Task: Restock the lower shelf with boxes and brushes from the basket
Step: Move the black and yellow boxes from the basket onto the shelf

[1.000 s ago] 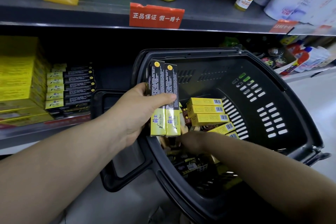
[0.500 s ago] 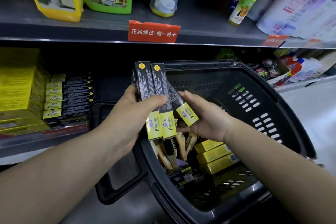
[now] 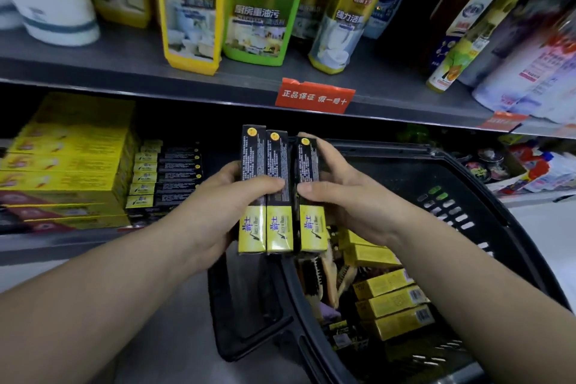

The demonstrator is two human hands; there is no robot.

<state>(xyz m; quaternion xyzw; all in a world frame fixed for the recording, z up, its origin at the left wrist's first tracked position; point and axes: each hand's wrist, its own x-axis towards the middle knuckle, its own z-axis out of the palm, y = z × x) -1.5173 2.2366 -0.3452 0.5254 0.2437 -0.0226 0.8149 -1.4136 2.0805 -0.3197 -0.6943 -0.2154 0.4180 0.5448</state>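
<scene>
Three long black-and-yellow boxes (image 3: pixel 279 193) stand upright side by side above the black basket (image 3: pixel 486 227). My left hand (image 3: pixel 215 209) grips the two left boxes. My right hand (image 3: pixel 346 196) presses the third box against them from the right. Inside the basket lie several small yellow boxes (image 3: pixel 394 305) and wooden brushes (image 3: pixel 324 277). On the lower shelf (image 3: pixel 62 243) at the left, a stack of the same black-and-yellow boxes (image 3: pixel 165 178) sits beside large yellow cartons (image 3: pixel 68 162).
The upper shelf (image 3: pixel 187 84) carries cleaner bottles, with a red price tag (image 3: pixel 313 97) on its edge just above the held boxes. More small goods sit on the lower shelf at the right (image 3: pixel 530 171). A dark gap lies between the stacked boxes and the basket.
My right hand came up out of the basket with a third box and set it upright against the two in my left hand. The view has tilted upward.
</scene>
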